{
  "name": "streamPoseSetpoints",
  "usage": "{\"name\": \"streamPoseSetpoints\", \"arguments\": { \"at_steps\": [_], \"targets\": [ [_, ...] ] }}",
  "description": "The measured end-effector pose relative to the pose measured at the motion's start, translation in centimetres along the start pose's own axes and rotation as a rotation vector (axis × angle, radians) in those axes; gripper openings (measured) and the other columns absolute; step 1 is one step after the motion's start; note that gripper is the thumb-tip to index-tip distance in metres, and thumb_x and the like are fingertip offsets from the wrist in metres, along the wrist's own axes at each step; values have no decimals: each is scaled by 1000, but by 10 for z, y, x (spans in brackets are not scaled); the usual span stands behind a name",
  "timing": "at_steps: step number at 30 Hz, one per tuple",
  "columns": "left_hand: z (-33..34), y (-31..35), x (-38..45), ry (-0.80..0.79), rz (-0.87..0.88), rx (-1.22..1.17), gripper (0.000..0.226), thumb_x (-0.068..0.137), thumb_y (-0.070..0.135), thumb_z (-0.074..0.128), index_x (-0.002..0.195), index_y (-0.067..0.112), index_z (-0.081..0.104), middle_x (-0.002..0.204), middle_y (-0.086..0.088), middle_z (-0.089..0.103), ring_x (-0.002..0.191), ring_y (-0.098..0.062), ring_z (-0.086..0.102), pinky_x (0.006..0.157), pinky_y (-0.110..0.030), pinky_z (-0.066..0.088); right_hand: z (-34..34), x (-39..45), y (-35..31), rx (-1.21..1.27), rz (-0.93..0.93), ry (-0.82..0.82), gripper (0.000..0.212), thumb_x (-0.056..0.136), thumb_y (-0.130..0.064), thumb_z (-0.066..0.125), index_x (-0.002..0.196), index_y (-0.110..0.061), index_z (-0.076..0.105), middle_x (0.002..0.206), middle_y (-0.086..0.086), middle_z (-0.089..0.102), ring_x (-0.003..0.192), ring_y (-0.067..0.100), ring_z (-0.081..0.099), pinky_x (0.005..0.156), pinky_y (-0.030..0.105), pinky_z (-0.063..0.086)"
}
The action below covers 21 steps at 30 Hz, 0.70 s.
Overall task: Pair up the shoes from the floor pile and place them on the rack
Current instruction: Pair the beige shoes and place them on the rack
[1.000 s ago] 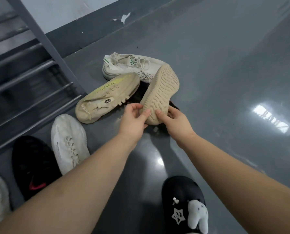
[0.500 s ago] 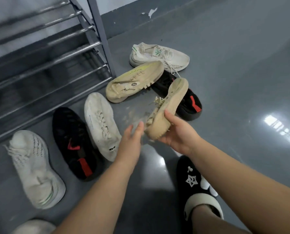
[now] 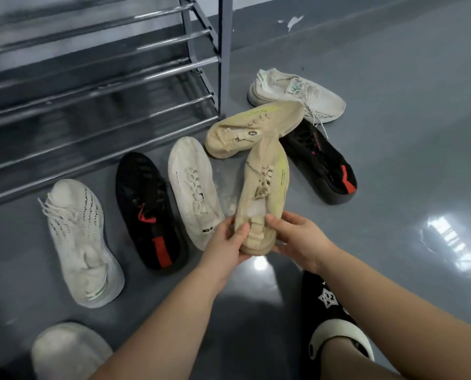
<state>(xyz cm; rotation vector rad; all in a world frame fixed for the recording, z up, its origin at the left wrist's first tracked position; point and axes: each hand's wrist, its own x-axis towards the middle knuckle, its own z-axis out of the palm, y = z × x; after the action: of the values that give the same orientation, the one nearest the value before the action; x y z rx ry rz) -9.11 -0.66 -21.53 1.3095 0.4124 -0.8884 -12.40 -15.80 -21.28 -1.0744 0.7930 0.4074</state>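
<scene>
A beige knit shoe (image 3: 264, 187) is held upright above the floor, laces up, toe pointing away. My left hand (image 3: 226, 244) grips its heel from the left, and my right hand (image 3: 297, 239) grips the heel from the right. Its beige match (image 3: 250, 127) lies on the floor just beyond, its toe over a black shoe with red trim (image 3: 322, 165). A second black shoe (image 3: 149, 209), a white shoe (image 3: 193, 187) and a cream laced shoe (image 3: 78, 242) lie in a row on the left. The metal rack (image 3: 91, 86) stands at upper left.
Another cream sneaker (image 3: 297, 94) lies past the pile by the rack's post (image 3: 226, 56). A pale shoe (image 3: 69, 349) shows at the bottom left. My foot in a black slipper (image 3: 330, 311) is at the lower right. Glossy grey floor (image 3: 407, 187) spreads to the right.
The beige shoe was turned from sole-up to laces-up. My left hand, open beside it half a second ago, now grips its heel. The view swung so more of the rack and shoes show.
</scene>
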Motion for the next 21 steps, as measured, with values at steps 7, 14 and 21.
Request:
{"name": "streamPoseSetpoints", "arguments": {
  "at_steps": [7,14,21],
  "targets": [
    [-13,-31,4,-8,-153,188,37,92,20,58,128,16,51,118,-1,63,109,-18,62,97,-39,50,-7,4,29,-173,151,107,29,89,-16,63,118,-8,61,108,11,71,98,29,68,85,42,57],
    [-9,-45,12,38,-23,594,56,78,53,54,121,20,64,119,-6,62,108,-17,61,101,-36,47,-14,6,32,-393,109,183,31,88,-27,64,116,-14,62,100,5,70,99,33,67,93,48,52],
    [9,10,24,70,185,949,59,93,38,50,145,15,34,149,-5,32,139,-20,28,116,-32,20,-13,24,2,-747,-64,281,70,88,-41,61,147,-18,33,145,4,44,127,21,49,103,32,41]
  ]
}}
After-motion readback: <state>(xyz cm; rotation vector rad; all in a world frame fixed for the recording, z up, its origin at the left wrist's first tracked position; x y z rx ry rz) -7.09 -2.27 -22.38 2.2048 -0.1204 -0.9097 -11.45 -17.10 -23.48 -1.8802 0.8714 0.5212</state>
